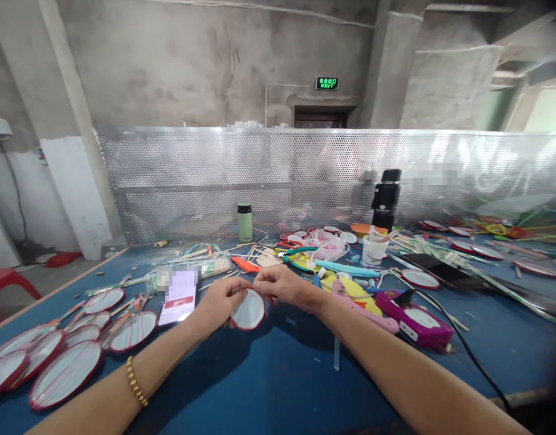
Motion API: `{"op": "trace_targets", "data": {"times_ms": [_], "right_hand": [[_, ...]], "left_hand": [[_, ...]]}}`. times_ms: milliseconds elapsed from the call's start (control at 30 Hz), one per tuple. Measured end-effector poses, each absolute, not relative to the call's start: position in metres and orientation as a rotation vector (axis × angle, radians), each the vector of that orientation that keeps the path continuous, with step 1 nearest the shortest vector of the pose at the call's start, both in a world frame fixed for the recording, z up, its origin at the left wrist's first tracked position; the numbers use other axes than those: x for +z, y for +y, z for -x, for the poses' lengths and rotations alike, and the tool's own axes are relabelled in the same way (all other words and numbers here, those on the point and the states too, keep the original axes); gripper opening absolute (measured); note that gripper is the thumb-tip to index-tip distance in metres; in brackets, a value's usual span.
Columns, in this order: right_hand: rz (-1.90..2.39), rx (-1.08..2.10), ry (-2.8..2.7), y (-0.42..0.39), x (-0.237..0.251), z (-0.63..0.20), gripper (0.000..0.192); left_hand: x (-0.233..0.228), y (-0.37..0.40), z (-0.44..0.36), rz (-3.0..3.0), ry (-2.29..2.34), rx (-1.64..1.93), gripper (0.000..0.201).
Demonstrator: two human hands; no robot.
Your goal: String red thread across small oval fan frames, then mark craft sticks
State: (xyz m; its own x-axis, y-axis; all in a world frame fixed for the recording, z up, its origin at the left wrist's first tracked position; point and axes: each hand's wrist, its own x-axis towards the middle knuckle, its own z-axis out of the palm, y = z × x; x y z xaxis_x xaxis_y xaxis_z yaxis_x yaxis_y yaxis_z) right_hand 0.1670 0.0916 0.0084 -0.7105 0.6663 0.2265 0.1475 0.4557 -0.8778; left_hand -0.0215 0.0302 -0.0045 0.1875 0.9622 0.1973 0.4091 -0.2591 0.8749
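My two bare forearms reach forward over a blue table point(269, 386); a gold bead bracelet point(136, 380) circles my left wrist. My left hand point(219, 301) is curled around a small round red-rimmed disc point(248, 310), gripping its left edge with fingers closed on it. My right hand point(280, 283) meets it from above, thumb and fingertips pinched together at the disc's top rim. The disc is held just above the tabletop, between both hands.

To my left lie finished paddle fans point(64, 356) with the same red rims, overlapping in a cluster. Just beside my left hand sits a white and red packet point(178, 299). To my right, near my forearm, is a magenta tool point(416, 323) with a black cord point(468, 356) trailing toward me.

Farther off, sticks, pliers and loose parts crowd the table. A white cup point(374, 248), a green flask point(245, 223) and a black bottle point(385, 198) stand before a perforated metal screen point(191, 175).
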Motion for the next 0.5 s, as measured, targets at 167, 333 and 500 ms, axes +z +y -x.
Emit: {"op": "trace_targets", "data": {"times_ms": [167,333,500], "right_hand": [[0.655,1.329,-2.154,0.0899,0.0127,-0.1698,0.035],[0.803,1.283,-2.171,0.0918,0.0152,-0.1701,0.032],[0.82,1.245,-2.198,0.0911,0.0189,-0.1711,0.029]], "left_hand": [[-0.0032,0.0292,0.0221,-1.775,1.313,1.035,0.03],[-0.0026,0.03,0.0227,-1.788,1.33,1.062,0.029],[-0.0013,0.0314,0.0255,-1.839,1.356,1.087,0.028]]}}
